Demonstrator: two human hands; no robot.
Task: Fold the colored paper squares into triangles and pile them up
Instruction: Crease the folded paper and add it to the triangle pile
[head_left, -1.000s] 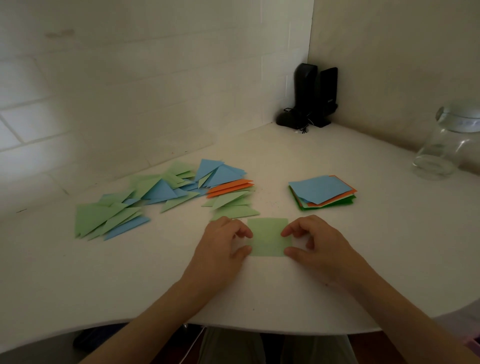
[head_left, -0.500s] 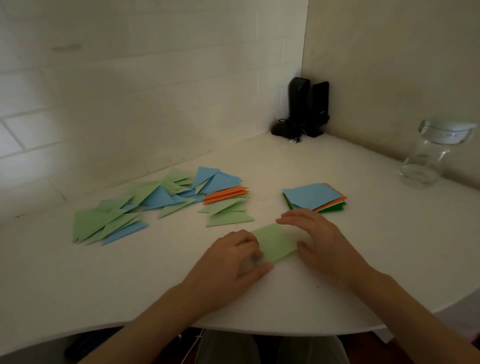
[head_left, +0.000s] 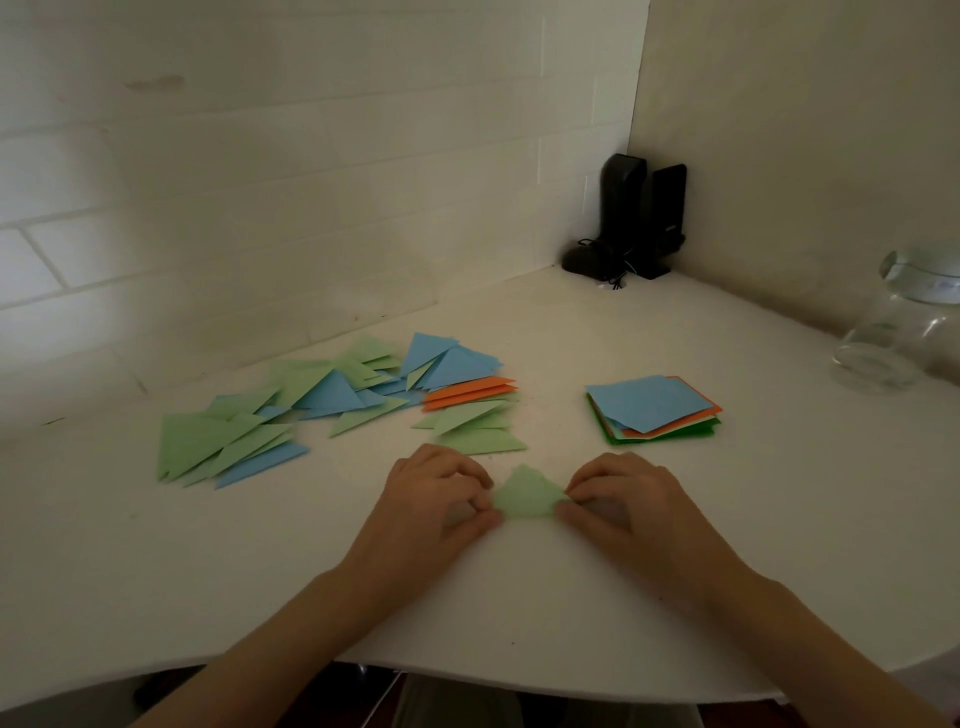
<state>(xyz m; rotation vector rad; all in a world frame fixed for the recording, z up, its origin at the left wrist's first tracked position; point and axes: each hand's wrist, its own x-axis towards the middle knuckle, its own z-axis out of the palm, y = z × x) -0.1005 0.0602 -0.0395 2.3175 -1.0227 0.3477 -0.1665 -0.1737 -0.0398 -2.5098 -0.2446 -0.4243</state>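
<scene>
left hand (head_left: 441, 496): your fingers are curled, pinching the left corner of the green paper (head_left: 527, 496)
right hand (head_left: 621, 501): same on the right corner — thumb and fingertips pinch it
green paper: near the front edge of the white bench (head_left: 727, 545), between your hands, point up; blurred, so fold state unclear
folded triangles (head_left: 332, 400): loose spread at back left — green, blue, a couple orange
unfolded squares (head_left: 652, 408): stack at right, blue on top
glass jar (head_left: 904, 322): far right edge
black speakers (head_left: 641, 215): back corner
</scene>
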